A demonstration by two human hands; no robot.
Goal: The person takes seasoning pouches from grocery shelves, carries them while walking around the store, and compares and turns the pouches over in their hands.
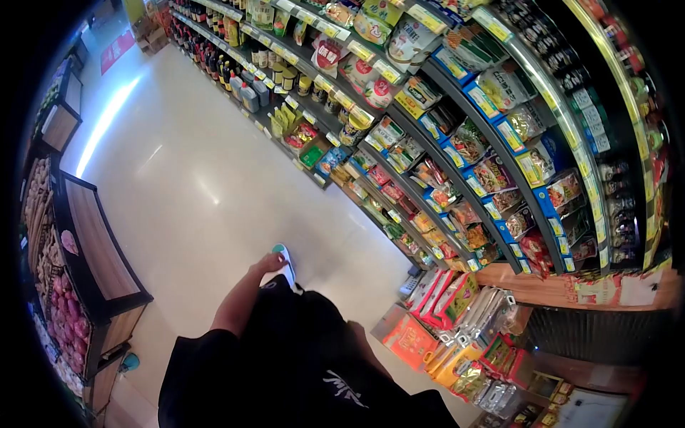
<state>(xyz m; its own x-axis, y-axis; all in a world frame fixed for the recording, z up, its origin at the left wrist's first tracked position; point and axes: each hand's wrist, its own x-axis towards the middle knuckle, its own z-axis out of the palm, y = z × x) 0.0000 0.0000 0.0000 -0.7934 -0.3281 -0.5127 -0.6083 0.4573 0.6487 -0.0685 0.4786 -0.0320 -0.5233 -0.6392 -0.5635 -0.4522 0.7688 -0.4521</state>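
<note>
Supermarket aisle, head view tilted down over the person's black shirt (285,364). Left hand (270,262) hangs by the hip at the end of a bare forearm, fingers loosely curled, grasping nothing, just above a white shoe (285,260) with a teal toe on the pale glossy floor (185,185). Right hand is out of view – can't tell its state. To the right, long shelves (457,164) packed with bagged snacks and sauces, dark bottles (214,64) farther down. Lower right – red and orange packets (442,299) stacked in a low display. Left edge, wooden produce bins (100,242) with reddish onions (68,314).
</note>
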